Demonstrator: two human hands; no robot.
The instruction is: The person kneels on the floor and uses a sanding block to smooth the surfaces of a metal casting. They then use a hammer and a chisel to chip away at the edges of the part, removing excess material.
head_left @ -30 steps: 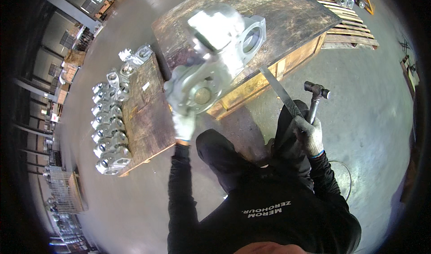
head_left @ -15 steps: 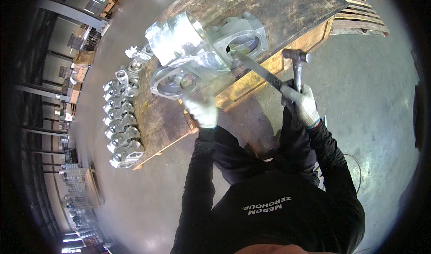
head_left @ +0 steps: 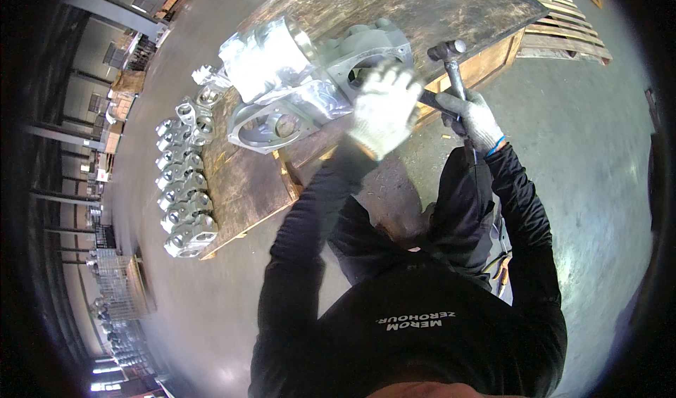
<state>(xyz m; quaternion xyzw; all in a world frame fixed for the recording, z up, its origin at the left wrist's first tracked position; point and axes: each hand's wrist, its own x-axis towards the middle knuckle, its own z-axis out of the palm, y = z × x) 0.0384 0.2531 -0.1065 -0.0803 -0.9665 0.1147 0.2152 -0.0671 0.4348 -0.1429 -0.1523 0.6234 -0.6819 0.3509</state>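
Observation:
My right hand (head_left: pixel 481 125), in a white knit glove, is closed around a hammer (head_left: pixel 456 80) with its head up. The same hand also grips a long flat file (head_left: pixel 427 99); most of its blade is hidden behind my left hand. My left hand (head_left: pixel 384 109), also gloved, reaches over the bench edge with fingers stretched out, slightly blurred. It is in front of a grey metal casting (head_left: pixel 373 42) with a square flange and round opening; whether it touches the casting or file I cannot tell. Left of it are a shiny casting (head_left: pixel 264 60) and a flanged casting (head_left: pixel 271 127).
The castings stand on a worn wooden bench (head_left: pixel 239 183). Several smaller silver castings (head_left: pixel 184 197) line its left edge. A wooden pallet (head_left: pixel 567 42) lies beyond the bench at the far right. My legs are close to the bench's near side.
My left hand has moved right and up from beside the flanged casting to in front of the square-flanged one, now covering the file blade. The right hand with hammer and file has risen slightly.

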